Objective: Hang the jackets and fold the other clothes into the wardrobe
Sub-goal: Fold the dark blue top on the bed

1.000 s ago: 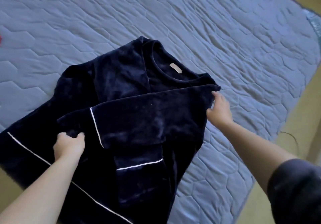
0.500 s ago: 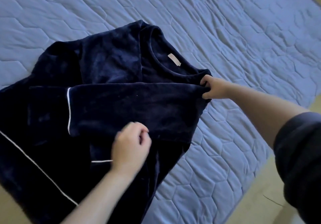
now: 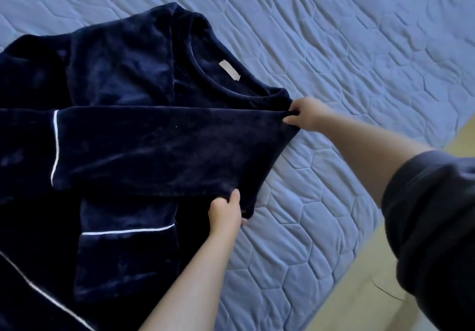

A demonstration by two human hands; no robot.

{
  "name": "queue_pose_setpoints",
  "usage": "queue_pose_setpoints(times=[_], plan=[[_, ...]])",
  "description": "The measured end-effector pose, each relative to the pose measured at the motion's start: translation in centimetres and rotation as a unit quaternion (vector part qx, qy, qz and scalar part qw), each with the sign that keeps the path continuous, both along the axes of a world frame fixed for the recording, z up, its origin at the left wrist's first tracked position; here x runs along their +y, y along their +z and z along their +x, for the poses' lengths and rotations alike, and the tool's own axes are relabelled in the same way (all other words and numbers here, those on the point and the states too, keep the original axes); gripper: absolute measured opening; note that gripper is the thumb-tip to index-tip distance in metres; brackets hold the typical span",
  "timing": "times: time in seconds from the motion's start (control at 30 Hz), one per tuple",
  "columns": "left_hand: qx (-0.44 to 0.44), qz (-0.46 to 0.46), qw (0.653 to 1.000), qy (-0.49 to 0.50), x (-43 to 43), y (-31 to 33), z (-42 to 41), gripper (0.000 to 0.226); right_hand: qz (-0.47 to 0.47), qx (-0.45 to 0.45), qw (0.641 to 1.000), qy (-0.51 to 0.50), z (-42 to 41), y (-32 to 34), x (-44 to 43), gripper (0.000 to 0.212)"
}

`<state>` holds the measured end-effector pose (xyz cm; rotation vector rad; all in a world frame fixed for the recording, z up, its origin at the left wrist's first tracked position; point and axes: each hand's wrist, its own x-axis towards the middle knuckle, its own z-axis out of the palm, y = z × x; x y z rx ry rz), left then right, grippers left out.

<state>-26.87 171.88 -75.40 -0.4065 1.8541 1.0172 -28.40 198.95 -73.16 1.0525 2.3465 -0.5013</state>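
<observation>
A bed (image 3: 347, 55) fills most of the view. It has a pale blue-grey quilted cover, stitched in a pattern of large hexagons, and the cloth is slightly wrinkled. The light is soft and even, with no hard shadows. Along the right side and in the top right corner the floor (image 3: 357, 297) shows, in a yellowish beige colour. A thin dark line (image 3: 386, 290), maybe a cord, lies on the floor near the bed's edge.

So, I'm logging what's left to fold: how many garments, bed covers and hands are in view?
Garments: 1, the navy top
Bed covers: 1, the blue quilted cover
Hands: 2, left hand and right hand
Total: 4
</observation>
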Motion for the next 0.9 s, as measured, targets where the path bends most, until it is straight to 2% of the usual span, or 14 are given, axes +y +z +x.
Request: queue_pose_setpoints(times=[0.1, 0.17, 0.2, 0.27, 0.33, 0.37, 0.4, 0.43, 0.5, 0.57, 0.67, 0.7, 0.8, 0.9], plan=[[-0.118, 0.02, 0.988, 0.096, 0.2, 0.2, -1.1, 0.034, 0.124, 0.062, 0.99, -0.041, 1.0, -1.5, -4.0, 0.036], [-0.178, 0.029, 0.977, 0.115, -1.0, 1.3, -1.4, 0.051, 0.184, 0.094, 0.977, -0.044, 2.1, -1.4, -7.0, 0.053], [-0.175, 0.018, 0.979, 0.103, -1.8, 2.1, -1.5, 0.057, 0.187, 0.102, 0.977, -0.032, 2.5, -1.3, -8.6, 0.059], [-0.084, -0.007, 0.995, 0.055, -3.9, 4.0, -1.9, 0.049, 0.159, 0.119, 0.98, 0.012, 3.3, -1.0, -12.6, 0.064], [0.096, -0.003, 0.995, -0.008, -6.4, 6.1, -3.7, 0.034, 0.119, 0.131, 0.983, 0.058, 3.7, -0.5, -16.9, 0.063], [0.196, 0.002, 0.979, -0.049, -7.7, 7.1, -5.2, 0.028, 0.095, 0.13, 0.984, 0.072, 3.7, -0.3, -18.8, 0.062], [0.297, -0.001, 0.949, -0.109, -9.0, 7.8, -7.1, 0.021, 0.075, 0.128, 0.986, 0.077, 3.4, -0.2, -20.6, 0.061], [0.39, -0.014, 0.902, -0.187, -10.5, 7.8, -9.3, 0.015, 0.062, 0.129, 0.987, 0.074, 2.8, -0.2, -22.1, 0.06], [0.499, -0.07, 0.793, -0.342, -13.1, 6.5, -14.3, 0.032, 0.053, 0.137, 0.987, 0.069, 0.5, -0.2, -24.6, 0.06], [0.516, -0.13, 0.71, -0.462, -15.1, 4.0, -19.1, 0.055, 0.059, 0.151, 0.984, 0.075, -2.8, -0.3, -26.8, 0.061], [0.517, -0.183, 0.606, -0.577, -17.7, 0.5, -24.9, 0.067, 0.077, 0.136, 0.985, 0.074, -7.0, -2.1, -30.1, 0.063], [0.515, -0.19, 0.591, -0.591, -18.7, -0.5, -26.5, 0.069, 0.084, 0.116, 0.987, 0.068, -7.8, -3.0, -31.1, 0.063], [0.515, -0.197, 0.587, -0.592, -21.7, -2.2, -30.4, 0.073, 0.122, 0.075, 0.989, 0.033, -8.6, -5.1, -33.5, 0.062], [0.521, -0.176, 0.545, -0.633, -23.9, -2.0, -33.5, 0.074, 0.139, 0.073, 0.987, -0.025, -8.7, -5.0, -35.5, 0.06]])
